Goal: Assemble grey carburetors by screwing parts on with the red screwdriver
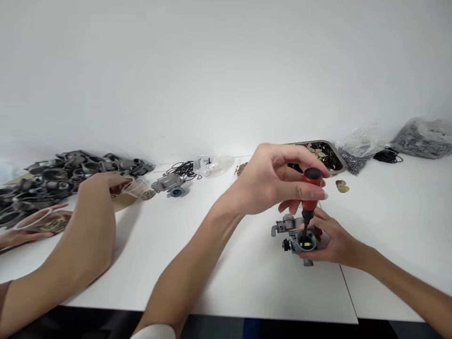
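My left hand [278,181] is closed round the handle of a red and black screwdriver [309,203], held upright. The screwdriver's shaft points down into the round bore of a grey metal carburetor [294,230]. Inside the bore, a brass-coloured piece [305,244] shows beside the shaft; the tip itself is hidden. From the right, my right hand [334,240] grips the carburetor, its fingers partly hidden behind the body. A small black and brass fitting [286,245] sticks out of the carburetor's left side.
A co-worker's hands [109,183] handle clear cups [136,188] of small parts at left, near piled grey castings [70,169]. Another carburetor [169,183] stands by black rings [185,168]. Behind my hands are a metal tray [337,160], brass discs [342,186] and plastic bags [425,136].
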Tool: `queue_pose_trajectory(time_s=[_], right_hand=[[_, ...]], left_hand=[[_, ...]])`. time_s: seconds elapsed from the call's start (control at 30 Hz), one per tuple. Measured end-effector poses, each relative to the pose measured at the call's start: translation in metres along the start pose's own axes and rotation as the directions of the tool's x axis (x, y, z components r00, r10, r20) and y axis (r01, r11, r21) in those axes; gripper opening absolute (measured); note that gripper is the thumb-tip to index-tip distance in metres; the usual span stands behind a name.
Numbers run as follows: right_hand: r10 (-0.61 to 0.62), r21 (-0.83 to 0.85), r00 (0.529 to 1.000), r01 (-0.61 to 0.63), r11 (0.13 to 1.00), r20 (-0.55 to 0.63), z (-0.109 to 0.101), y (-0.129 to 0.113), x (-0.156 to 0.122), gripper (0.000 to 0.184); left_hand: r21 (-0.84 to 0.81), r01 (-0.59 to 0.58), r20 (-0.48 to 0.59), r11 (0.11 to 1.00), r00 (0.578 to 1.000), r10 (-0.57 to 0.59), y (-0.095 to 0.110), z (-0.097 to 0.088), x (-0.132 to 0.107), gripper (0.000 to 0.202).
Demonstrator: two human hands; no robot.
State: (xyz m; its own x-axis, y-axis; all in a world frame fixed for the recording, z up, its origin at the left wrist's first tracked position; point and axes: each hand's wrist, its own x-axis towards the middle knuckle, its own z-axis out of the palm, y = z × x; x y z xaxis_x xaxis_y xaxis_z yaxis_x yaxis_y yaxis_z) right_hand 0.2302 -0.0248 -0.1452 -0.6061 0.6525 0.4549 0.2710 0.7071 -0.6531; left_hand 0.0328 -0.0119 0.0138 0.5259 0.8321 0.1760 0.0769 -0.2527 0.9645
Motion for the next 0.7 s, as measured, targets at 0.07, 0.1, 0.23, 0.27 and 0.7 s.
queue_pose_trajectory(time_s=[0.07,0.1,0.23,0.27,0.7], right_hand=[[-0.031,0.031,0.999,0.032,0.999,-0.032,0.001,-0.001,0.001,0.03],[-0.041,0.046,0.998,0.043,0.998,-0.044,0.001,-0.001,0.001,0.029],[-0.019,0.052,0.999,0.02,0.998,-0.034,0.001,-0.003,0.001,0.031],[-0.006,0.04,1.0,0.007,0.999,-0.018,0.001,-0.002,0.001,0.032],[0.009,-0.369,0.99,0.044,0.928,0.142,-0.015,-0.029,-0.004,0.034]], left_hand=[[-0.03,0.006,0.029,1.0,1.0,-0.005,0.0,0.001,0.001,0.022],[-0.045,0.014,0.044,0.999,0.999,-0.012,0.0,0.001,0.001,0.021],[-0.014,0.002,-0.055,1.0,0.998,-0.003,0.006,-0.014,-0.001,0.021],[0.009,-0.035,-0.143,0.999,0.989,0.036,0.007,-0.021,-0.002,0.021],[-0.217,0.109,-0.609,0.97,0.761,-0.222,-0.146,-0.069,-0.032,0.05]])
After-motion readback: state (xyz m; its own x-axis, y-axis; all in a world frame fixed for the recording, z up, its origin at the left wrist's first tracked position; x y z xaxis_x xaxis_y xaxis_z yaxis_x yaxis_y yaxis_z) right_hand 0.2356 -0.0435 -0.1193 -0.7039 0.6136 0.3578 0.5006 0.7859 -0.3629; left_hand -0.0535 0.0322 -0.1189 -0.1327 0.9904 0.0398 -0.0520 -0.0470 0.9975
